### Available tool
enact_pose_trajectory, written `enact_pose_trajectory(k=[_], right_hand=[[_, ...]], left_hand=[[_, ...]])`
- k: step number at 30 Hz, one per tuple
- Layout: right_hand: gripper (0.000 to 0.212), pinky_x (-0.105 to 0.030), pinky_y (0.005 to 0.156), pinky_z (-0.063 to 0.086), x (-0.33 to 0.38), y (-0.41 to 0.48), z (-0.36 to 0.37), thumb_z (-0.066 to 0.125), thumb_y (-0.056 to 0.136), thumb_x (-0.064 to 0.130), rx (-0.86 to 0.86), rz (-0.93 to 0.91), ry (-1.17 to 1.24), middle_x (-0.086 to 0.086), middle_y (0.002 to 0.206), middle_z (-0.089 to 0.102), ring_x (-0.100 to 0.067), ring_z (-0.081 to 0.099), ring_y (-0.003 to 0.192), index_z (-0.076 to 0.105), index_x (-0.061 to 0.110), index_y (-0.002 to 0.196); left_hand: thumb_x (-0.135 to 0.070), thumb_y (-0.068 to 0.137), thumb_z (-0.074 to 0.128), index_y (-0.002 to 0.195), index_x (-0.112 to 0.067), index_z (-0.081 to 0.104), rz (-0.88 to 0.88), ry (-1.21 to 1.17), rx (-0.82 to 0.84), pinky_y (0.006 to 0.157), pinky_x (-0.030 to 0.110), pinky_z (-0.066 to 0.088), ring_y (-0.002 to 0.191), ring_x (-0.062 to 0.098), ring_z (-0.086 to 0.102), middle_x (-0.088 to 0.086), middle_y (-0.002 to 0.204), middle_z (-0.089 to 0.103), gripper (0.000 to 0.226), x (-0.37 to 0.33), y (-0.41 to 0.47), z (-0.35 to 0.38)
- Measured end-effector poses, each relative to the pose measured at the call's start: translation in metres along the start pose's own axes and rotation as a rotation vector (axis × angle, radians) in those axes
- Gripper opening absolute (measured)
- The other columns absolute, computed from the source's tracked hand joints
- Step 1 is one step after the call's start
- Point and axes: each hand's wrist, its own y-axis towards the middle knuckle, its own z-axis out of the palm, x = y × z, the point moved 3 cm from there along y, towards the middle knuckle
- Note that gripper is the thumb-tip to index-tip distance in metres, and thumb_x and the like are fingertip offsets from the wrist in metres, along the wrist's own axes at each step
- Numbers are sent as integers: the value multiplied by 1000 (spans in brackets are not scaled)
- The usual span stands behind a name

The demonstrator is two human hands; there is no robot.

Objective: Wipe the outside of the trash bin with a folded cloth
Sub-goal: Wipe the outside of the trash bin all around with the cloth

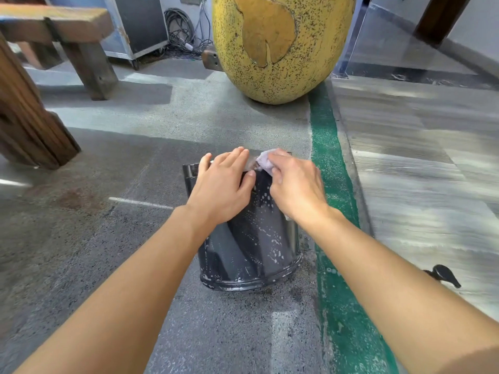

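Observation:
A dark grey trash bin (251, 247) lies on the floor in the middle of the head view, its side speckled with white spots. My left hand (224, 182) lies flat on the bin's far end with the fingers straight. Just to the right, my right hand (294, 184) grips a pale lilac folded cloth (263, 161) and holds it against the bin's far edge. Both hands hide most of that end of the bin.
A large speckled yellow egg-shaped object (280, 47) stands on the floor beyond the bin. A green stripe (328, 157) runs along the bin's right side. Wooden bench legs (32, 125) stand at the left, cables and a metal cabinet (140, 25) behind. A small black object (444, 275) lies right.

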Motion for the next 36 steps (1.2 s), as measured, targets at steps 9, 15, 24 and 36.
enact_pose_trajectory(k=[9,15,24,36], right_hand=[[38,-38,75,58,-40,-45,27,46,90,2,156,11,-48,12,98,70,-23,66,76,51,39,88],[39,-35,75,61,-74,-125,44,51,89,-9,322,107,-55,4,96,72,-17,70,72,67,25,101],[43,-44,85,55,-82,-171,36,50,83,-14,383,225,-23,7,123,66,-27,67,100,68,18,104],[32,-22,87,46,-50,-135,14,55,90,-3,140,190,175,18,119,68,-17,65,102,68,19,108]], left_hand=[[-35,102,33,134,-14,48,-57,-2,21,117,55,13,136,22,43,-3,143,51,41,-6,8,0],[-42,102,28,136,-11,43,-70,98,73,108,57,27,134,26,43,2,146,47,49,-11,10,4],[-41,105,30,152,-1,29,-6,78,69,120,51,17,152,34,16,24,163,19,62,-20,-5,-1],[-47,100,29,157,-23,30,-121,-73,31,122,50,19,151,34,22,6,163,31,62,28,-38,-19]])
